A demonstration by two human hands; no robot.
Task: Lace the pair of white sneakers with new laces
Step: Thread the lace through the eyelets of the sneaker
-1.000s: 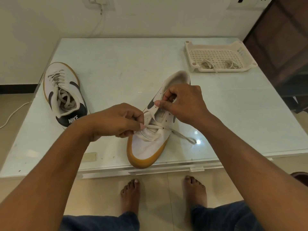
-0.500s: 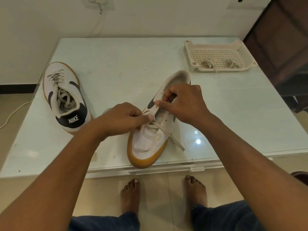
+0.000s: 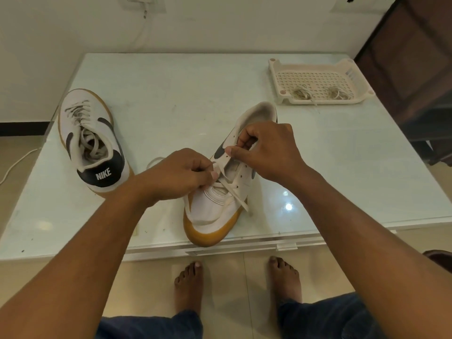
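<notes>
- Glass-topped table [image 3: 186,99]: working sneaker [image 3: 215,214] stands at the front edge, toe toward the person, only the lowest eyelets threaded.
- Grip: left hand [image 3: 176,174], fingers curled, pinches the lace [image 3: 234,192] beside the eyelet row; right hand [image 3: 269,152] pinches the eyelet flap, possibly a lace end too (hidden).
- Risk, my judgement: an uneven tug would shorten the loose tail lying right of the toe.
- Outward: second sneaker [image 3: 90,138], laced, well left.

Table [image 3: 171,94] stands against the wall [image 3: 61,33]. Sneaker [image 3: 215,211] on its near edge, toe toward the person. Left hand [image 3: 178,174] at its left side on the lace [image 3: 236,193], right hand [image 3: 266,148] just behind, over the middle. Second sneaker [image 3: 80,118] at the table's left edge, well apart. Tray [image 3: 276,69] at the far right corner, with two lace bundles [image 3: 302,93] in it. Bare feet [image 3: 189,285] on the floor [image 3: 232,270] before the table.
</notes>
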